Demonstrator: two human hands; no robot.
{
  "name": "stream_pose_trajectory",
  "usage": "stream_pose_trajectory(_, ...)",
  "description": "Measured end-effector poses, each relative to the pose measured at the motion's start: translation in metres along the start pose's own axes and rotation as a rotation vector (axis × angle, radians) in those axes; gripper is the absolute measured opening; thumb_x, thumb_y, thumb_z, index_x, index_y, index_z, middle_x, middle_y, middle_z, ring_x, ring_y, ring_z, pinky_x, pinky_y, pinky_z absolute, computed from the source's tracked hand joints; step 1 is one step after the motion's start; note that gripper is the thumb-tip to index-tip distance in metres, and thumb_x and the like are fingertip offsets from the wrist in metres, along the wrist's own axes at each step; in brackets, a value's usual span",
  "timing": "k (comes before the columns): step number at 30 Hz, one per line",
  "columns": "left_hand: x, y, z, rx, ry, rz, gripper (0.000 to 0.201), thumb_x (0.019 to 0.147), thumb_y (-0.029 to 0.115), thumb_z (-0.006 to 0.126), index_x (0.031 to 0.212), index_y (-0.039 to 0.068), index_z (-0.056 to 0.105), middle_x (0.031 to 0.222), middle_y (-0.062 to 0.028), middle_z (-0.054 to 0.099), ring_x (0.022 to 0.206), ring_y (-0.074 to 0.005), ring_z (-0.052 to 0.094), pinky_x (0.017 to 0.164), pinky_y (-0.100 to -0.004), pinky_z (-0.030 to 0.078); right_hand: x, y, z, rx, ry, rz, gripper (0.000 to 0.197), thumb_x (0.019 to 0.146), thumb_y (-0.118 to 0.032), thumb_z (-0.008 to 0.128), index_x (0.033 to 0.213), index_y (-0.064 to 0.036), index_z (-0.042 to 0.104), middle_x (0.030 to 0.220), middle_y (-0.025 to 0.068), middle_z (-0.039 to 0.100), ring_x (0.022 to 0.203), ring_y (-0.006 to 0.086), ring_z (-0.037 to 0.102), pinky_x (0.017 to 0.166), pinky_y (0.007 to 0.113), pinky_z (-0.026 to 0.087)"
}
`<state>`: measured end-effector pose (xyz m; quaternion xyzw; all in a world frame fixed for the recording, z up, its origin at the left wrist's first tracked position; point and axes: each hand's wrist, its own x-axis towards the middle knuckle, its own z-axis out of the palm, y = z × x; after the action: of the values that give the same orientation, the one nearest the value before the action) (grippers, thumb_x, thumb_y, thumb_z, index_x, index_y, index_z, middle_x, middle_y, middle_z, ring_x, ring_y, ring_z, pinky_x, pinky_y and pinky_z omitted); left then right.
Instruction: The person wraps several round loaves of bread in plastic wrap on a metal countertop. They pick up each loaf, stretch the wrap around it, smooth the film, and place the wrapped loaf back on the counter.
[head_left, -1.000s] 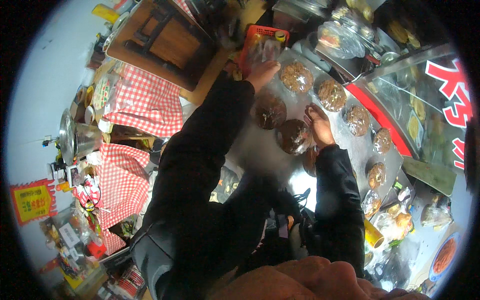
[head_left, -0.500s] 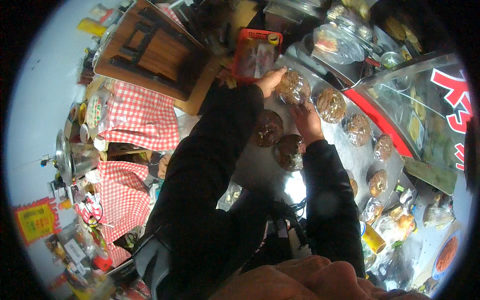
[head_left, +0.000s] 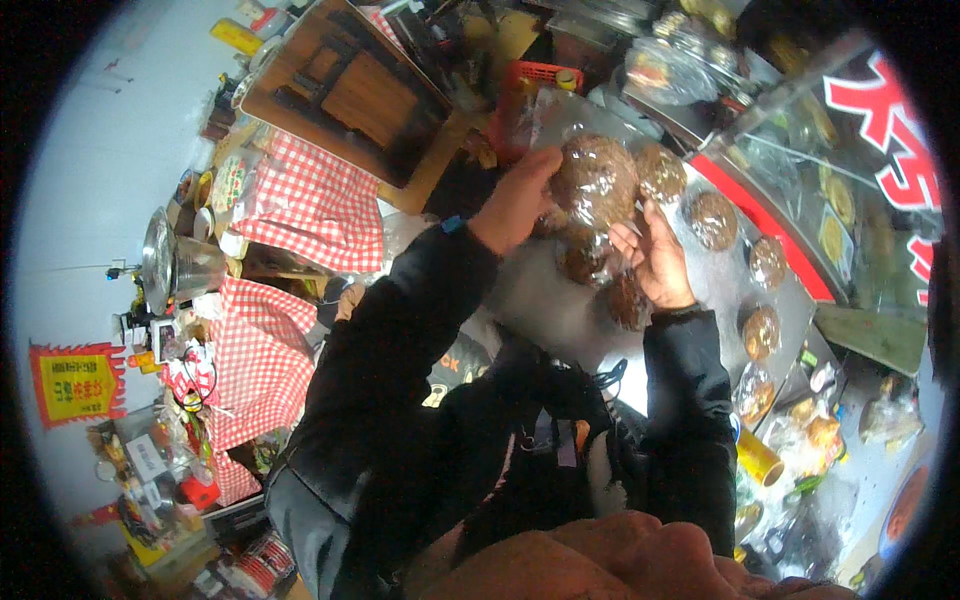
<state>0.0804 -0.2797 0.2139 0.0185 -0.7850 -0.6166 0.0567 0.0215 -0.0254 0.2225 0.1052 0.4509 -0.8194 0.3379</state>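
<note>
The plastic-wrapped brown disc (head_left: 595, 182) has just left the bench (head_left: 732, 287), apparently singled out, gripped by the left hand (head_left: 515, 203); the right hand (head_left: 660, 265), half-curled, sits by its lower edge.

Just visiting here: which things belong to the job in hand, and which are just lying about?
Seemingly part of the job:
wrapped brown round, held by the left hand, right hand close by
other wrapped rounds
metal tabletop

Seemingly just lying about:
red basket
checked cloths
yellow cylinder
</note>
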Motion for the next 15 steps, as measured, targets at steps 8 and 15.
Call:
stream_pose_trajectory(8, -0.159, 0.038, 0.144, -0.878, -0.060, -0.716, 0.046, 0.106, 0.034, 0.048, 0.146, 0.011, 0.042, 0.142, -0.0035, 0.051, 0.133, -0.0243, 0.047, 0.107, -0.0487, 0.040, -0.173, 0.040, -0.119, -0.252, 0.167, 0.111, 0.053, 0.101, -0.038, 0.062, 0.145, -0.0127, 0.049, 0.124, 0.0011, 0.058, 0.091, 0.0135, 0.059, 0.086, 0.031, 0.054)
stream_pose_trajectory(15, -0.246, 0.002, 0.200, -0.871, -0.214, -0.863, 0.040, 0.106, 0.035, 0.047, 0.140, 0.016, 0.047, 0.141, -0.0009, 0.052, 0.129, -0.0192, 0.049, 0.105, -0.0454, 0.041, -0.232, 0.107, -0.189, -0.380, 0.194, 0.178, 0.053, 0.102, -0.039, 0.060, 0.143, -0.0079, 0.050, 0.125, 0.0050, 0.064, 0.096, 0.0155, 0.067, 0.084, 0.030, 0.054)
